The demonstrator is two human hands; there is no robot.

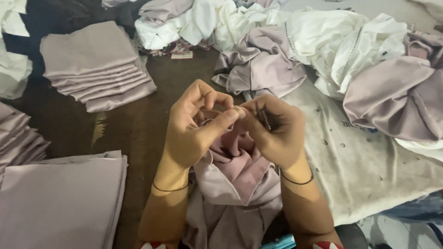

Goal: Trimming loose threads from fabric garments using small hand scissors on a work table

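My left hand (196, 124) and my right hand (274, 131) meet at the centre of the view, thumbs touching. Both pinch the upper edge of a mauve-pink piece of cloth (235, 175) that bunches between my wrists and hangs down toward my lap. My right hand also grips a thin dark metal tool (264, 119) between its fingers; its tip is hidden. A thin dark band circles each wrist.
A stack of folded mauve cloths (94, 64) lies at the back left, another stack (60, 198) at the near left, more at the left edge (16, 136). Crumpled white and mauve fabric (332, 50) heaps at the back and right. A pale spotted sheet (364, 161) covers the right floor.
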